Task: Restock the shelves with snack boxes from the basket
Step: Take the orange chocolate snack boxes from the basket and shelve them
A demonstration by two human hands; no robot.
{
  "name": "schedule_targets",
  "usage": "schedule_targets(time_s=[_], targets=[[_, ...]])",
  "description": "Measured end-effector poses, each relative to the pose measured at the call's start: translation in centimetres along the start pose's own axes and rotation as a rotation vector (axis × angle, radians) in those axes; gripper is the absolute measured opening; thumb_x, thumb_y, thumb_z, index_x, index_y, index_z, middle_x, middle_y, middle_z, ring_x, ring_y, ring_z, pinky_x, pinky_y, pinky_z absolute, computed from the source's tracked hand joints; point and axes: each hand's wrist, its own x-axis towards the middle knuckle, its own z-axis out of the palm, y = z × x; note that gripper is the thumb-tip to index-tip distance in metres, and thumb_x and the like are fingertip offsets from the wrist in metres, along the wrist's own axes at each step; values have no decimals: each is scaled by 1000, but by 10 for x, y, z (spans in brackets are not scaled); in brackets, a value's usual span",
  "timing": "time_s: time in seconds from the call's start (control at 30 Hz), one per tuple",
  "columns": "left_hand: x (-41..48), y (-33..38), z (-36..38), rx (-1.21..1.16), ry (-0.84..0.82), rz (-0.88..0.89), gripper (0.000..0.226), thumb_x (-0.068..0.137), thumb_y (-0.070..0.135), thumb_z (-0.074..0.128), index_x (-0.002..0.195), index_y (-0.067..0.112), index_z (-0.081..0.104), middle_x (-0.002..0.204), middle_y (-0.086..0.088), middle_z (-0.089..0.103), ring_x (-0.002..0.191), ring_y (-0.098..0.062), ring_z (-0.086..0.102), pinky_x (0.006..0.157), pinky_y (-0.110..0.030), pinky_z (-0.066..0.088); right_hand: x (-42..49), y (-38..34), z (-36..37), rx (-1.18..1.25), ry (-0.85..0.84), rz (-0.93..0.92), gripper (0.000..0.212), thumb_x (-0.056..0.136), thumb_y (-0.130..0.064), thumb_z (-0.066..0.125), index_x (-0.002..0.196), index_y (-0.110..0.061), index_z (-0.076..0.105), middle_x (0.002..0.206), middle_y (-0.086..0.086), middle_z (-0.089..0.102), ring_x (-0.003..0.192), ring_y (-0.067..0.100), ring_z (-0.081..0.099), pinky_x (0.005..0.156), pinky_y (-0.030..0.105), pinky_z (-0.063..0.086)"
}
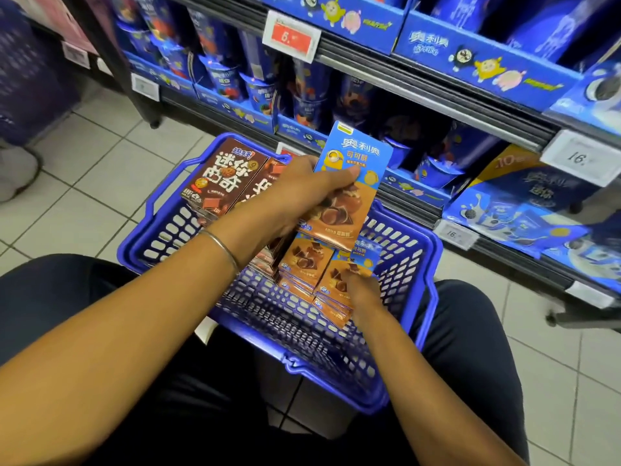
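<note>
Between fingers of L hand (302, 193) a snack box (356, 153) is clamped; below, next box (331, 280) is pinched by R hand (363, 292); level lift advised.

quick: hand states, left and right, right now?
Left hand: closed on the blue-and-orange snack box, held above the basket.
Right hand: on the orange boxes in the basket; grip cannot be told, blurred.

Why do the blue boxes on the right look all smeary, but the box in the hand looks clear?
Head view: the shelf boxes at the right edge are smeared by blur, while the snack box in the left hand is sharp enough to read; the right hand in the basket looks soft too.
</note>
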Motion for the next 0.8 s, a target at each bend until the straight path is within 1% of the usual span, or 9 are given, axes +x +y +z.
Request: schedule_targets(time_s=[0.07,0.17,0.37,0.4,0.5,0.57,0.63,0.7,0.8], targets=[[1,-1,0,22,-1,-3,41,94,32,80,116,-1,73,84,-8,81,59,-12,72,50,-24,55,0,4,5,-79,79,-43,9,88,-22,68,90,-15,73,101,10,76,102,31,69,93,49,56],[1,-1,1,27,5,-5,41,93,32,81,117,0,73,87,-9,82,63,-12,74,54,-24,57,-8,10,9,-211,225,-111,41,83,-28,71,118,-10,60,123,12,64,120,36,57,97,44,51],[-2,0,4,59,-14,-3,25,94,31,80,103,8,75,80,-3,82,59,-9,74,51,-20,55,-14,11,3,65,239,-205,28,87,-16,71,99,-22,46,96,2,64,83,21,64,56,21,44],[-1,1,4,58,-8,-10,27,94,31,80,104,7,74,78,-2,81,58,-8,73,51,-20,54,-14,10,0,141,222,-219,30,88,-14,70,101,-22,44,95,4,65,84,23,66,59,20,47],[0,3,3,22,9,-22,27,93,31,82,106,9,72,81,-5,82,66,-12,75,57,-25,59,-19,-2,-10,305,173,-229,28,89,-15,67,106,-22,46,103,14,72,91,29,71,82,41,55],[0,6,2,7,32,-19,31,92,31,82,110,8,71,88,-8,83,72,-15,77,63,-30,64,-26,-11,-13,398,152,-236,25,88,-15,68,100,-24,48,90,8,75,78,21,71,73,38,53],[1,11,-1,12,52,-3,23,95,32,78,100,10,72,70,1,79,54,-7,72,47,-19,54,-35,-21,-14,463,109,-232,26,85,-16,70,103,-21,52,80,5,75,74,21,69,69,39,54],[3,18,-5,-2,80,-7,27,100,40,72,90,14,72,65,4,76,48,-5,69,42,-15,48,-47,-30,-14,521,68,-248,32,84,-15,72,110,-18,53,96,17,74,78,25,70,74,46,56],[8,28,-15,41,199,-38,51,101,61,58,100,14,77,75,0,78,51,-10,69,42,-14,45,-64,-48,-19,600,60,-356,31,86,-11,72,111,-18,54,103,17,72,68,16,71,62,33,56]])
